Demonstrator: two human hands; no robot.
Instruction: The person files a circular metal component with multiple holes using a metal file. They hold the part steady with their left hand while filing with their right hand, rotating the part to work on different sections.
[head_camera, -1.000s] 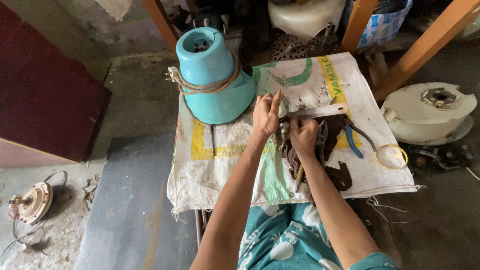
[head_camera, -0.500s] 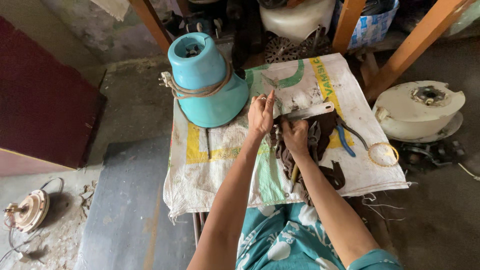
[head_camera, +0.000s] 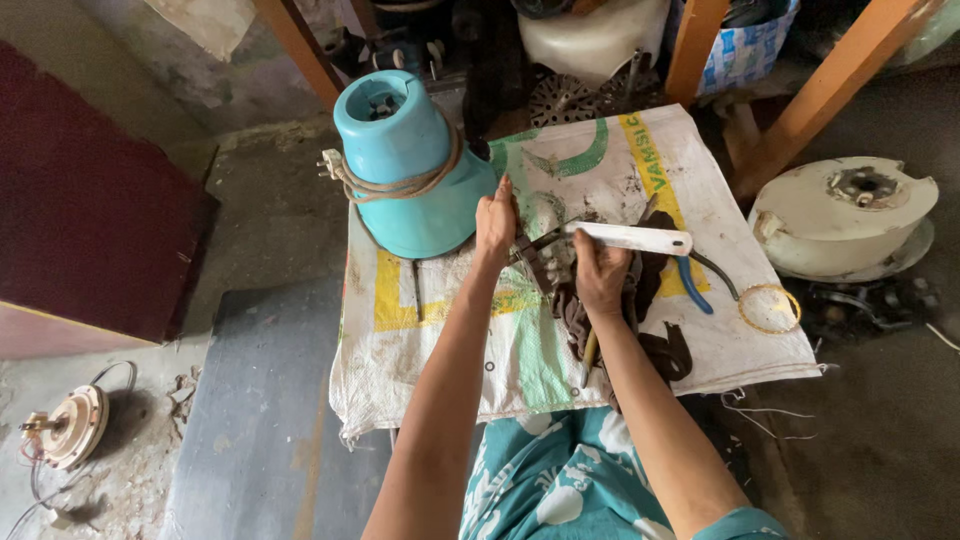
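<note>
My right hand (head_camera: 600, 275) is shut on one end of a flat white strip (head_camera: 640, 239) that lies across the white woven sack (head_camera: 600, 150). My left hand (head_camera: 497, 222) is just left of it, back towards me, one finger raised, next to a teal appliance body (head_camera: 405, 165) wrapped with a beige cord. A dark pliers-like tool (head_camera: 533, 250) lies between my two hands; my left hand touches it, but the grip is hidden. A dark rag (head_camera: 660, 345) lies under my right wrist.
Blue-handled pliers (head_camera: 692, 285) and a yellowish ring (head_camera: 768, 307) lie on the sack's right side. A white round appliance housing (head_camera: 845, 215) sits on the floor at right. Orange wooden legs (head_camera: 830, 90) stand behind. A small motor (head_camera: 65, 425) lies at far left.
The view has shifted slightly. Both hands stay at the same spot on the sack, the right one still holding the white strip.
</note>
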